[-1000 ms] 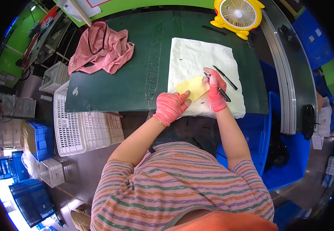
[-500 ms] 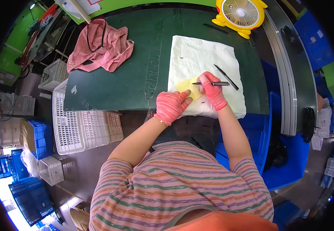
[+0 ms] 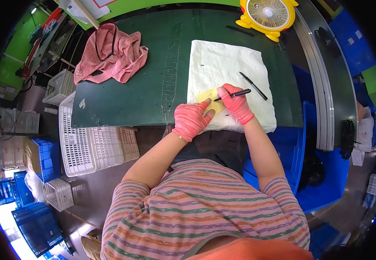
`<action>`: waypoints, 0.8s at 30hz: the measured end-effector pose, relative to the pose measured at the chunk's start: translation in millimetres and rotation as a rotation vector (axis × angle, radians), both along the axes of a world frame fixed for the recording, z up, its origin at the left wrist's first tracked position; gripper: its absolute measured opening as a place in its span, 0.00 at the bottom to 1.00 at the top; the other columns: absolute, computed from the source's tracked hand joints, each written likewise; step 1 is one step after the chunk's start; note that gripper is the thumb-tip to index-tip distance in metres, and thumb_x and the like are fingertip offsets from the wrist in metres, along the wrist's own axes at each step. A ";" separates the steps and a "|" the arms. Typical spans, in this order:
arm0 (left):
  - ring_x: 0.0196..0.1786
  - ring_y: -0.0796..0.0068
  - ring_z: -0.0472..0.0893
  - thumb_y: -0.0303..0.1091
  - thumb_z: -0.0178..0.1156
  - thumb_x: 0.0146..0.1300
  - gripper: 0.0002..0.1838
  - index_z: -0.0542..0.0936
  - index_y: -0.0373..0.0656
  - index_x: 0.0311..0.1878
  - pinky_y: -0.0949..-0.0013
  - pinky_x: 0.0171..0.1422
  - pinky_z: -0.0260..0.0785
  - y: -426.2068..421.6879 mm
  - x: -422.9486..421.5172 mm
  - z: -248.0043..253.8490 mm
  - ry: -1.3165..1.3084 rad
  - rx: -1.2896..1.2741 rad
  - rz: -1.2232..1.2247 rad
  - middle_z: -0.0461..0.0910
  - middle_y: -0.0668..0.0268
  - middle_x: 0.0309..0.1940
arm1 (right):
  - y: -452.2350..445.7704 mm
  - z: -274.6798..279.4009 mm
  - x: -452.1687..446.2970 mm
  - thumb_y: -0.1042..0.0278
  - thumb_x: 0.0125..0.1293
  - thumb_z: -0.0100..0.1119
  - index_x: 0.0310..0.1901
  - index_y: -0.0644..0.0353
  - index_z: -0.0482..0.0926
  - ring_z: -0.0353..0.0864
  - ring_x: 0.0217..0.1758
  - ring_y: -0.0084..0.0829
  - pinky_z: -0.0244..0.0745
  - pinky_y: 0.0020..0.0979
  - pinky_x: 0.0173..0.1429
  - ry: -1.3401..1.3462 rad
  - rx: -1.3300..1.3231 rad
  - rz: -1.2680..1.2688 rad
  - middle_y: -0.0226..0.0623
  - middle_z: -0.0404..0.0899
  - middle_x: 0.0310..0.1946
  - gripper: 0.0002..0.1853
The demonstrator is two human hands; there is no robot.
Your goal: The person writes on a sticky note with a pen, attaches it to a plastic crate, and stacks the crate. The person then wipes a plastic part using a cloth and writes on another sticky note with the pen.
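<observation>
The right hand, in a pink glove, has its fingers closed around a black pen, whose tip is at the yellow paper. Half a second ago the tip was farther up the sheet and the pen lay nearly level across the view; now it slants and points nearer the left fingers, so the pen seems to be working lower on the paper. The left hand, gloved too, rests on the paper's near left part, thumb and forefinger slightly apart, apparently steadying it rather than gripping it. The paper lies on a white pad on the green bench. A second pen rests on the pad, beyond the right hand and apart from it.
</observation>
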State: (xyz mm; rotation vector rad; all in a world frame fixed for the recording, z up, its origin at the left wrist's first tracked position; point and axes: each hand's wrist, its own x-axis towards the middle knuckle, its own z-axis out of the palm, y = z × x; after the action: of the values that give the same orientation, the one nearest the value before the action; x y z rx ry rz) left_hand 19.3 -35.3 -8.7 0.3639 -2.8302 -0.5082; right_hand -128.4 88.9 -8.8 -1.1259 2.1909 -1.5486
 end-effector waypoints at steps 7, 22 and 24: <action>0.32 0.58 0.82 0.56 0.56 0.63 0.27 0.78 0.53 0.62 0.57 0.37 0.72 -1.6 -3.6 5.5 -0.183 -0.008 0.000 0.83 0.59 0.28 | 2.1 -4.9 -3.7 0.59 0.68 0.57 0.29 0.63 0.79 0.76 0.22 0.29 0.72 0.31 0.31 0.036 0.033 0.027 0.38 0.78 0.19 0.16; 0.35 0.58 0.84 0.59 0.51 0.64 0.34 0.64 0.63 0.73 0.56 0.39 0.74 -5.7 -19.5 32.5 -0.485 0.004 -0.032 0.84 0.57 0.32 | -2.5 -5.0 -0.4 0.59 0.67 0.58 0.28 0.62 0.77 0.72 0.20 0.35 0.69 0.35 0.29 0.104 0.013 -0.110 0.42 0.73 0.18 0.15; 0.35 0.58 0.84 0.59 0.51 0.64 0.34 0.65 0.63 0.73 0.56 0.40 0.74 -6.9 -19.9 29.8 -0.482 0.002 -0.029 0.84 0.57 0.32 | -1.9 -6.1 -1.5 0.59 0.67 0.58 0.28 0.61 0.77 0.72 0.20 0.36 0.69 0.35 0.29 0.105 -0.015 -0.109 0.42 0.73 0.18 0.15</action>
State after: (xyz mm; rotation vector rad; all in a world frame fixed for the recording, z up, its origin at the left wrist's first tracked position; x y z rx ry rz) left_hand -0.6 -42.2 21.2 0.5058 -3.3009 -0.4822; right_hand -129.9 87.0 -15.0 -1.1340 2.3488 -1.5855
